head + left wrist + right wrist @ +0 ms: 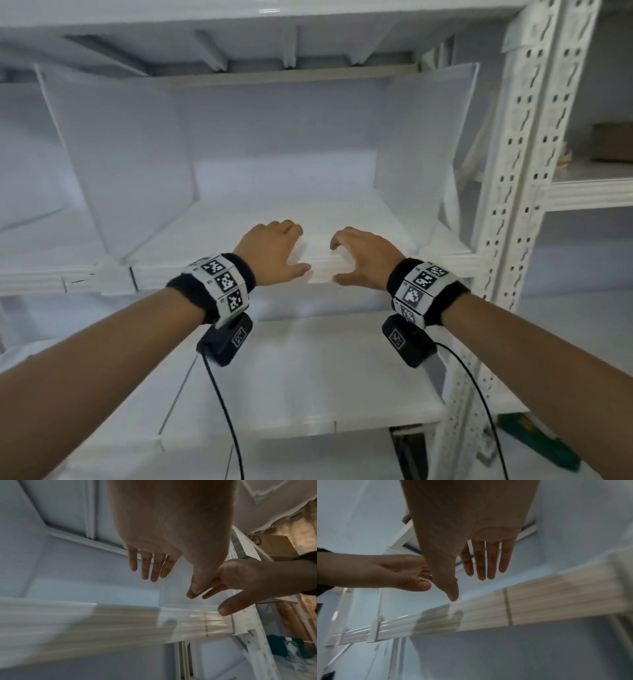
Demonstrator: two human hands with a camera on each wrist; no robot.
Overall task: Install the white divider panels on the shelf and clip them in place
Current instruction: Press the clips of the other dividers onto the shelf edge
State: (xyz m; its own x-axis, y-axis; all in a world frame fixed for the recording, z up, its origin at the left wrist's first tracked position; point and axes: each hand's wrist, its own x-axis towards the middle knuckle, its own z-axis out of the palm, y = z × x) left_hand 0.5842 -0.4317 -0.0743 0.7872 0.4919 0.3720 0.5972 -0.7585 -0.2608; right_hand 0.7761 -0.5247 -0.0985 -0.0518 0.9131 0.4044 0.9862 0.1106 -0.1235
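Note:
Two white divider panels stand on the shelf, one on the left [126,164] and one on the right [421,147], leaning outward at the top. My left hand [291,250] and right hand [356,257] hover side by side over the shelf's ribbed front rail [51,277], midway between the panels. Both hands hold nothing. In the left wrist view the fingers [152,566] are straight and spread above the rail [102,622]. The right wrist view shows straight fingers [486,561] too. A white clip [116,279] sits on the rail at the left panel's foot, and it also appears in the right wrist view [374,630].
A perforated white upright post [513,171] bounds the bay on the right. A lower shelf [325,370] lies beneath my wrists. A cardboard box [613,142] sits on the neighbouring rack, and something green [534,442] lies on the floor. Camera cables hang from both wrists.

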